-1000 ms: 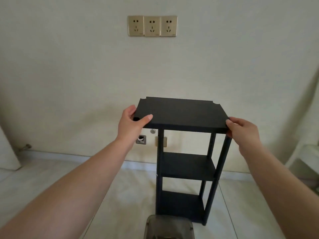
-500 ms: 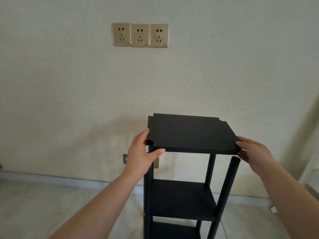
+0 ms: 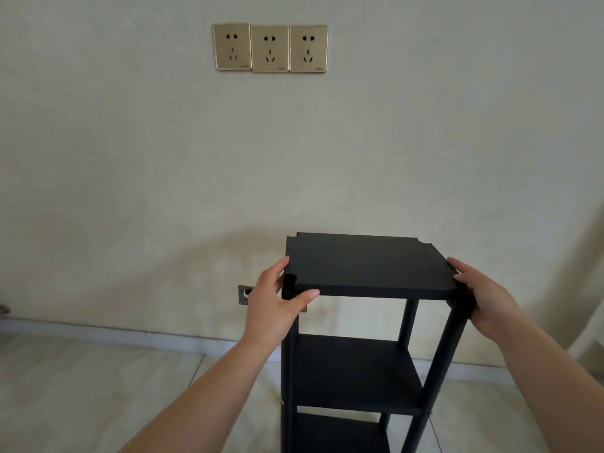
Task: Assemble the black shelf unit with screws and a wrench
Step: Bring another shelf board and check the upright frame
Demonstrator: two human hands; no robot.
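Your left hand (image 3: 277, 304) grips the near-left corner of the top panel (image 3: 366, 264), thumb curled along its near edge. Your right hand (image 3: 483, 299) grips the near-right corner. The black shelf unit (image 3: 353, 371) stands upright on the floor (image 3: 98, 387), near the wall (image 3: 130, 158).

The top board (image 3: 366, 263) and posts (image 3: 441, 354) look matt black; the socket plates (image 3: 270, 48) have a glossy brass-toned sheen.

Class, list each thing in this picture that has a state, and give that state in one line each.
Top board: held level at the post tops.
Left hand: grips the board's left corner.
Right hand: grips its right corner.
Middle shelf: fixed, bare.
Wall sockets: nothing plugged in.
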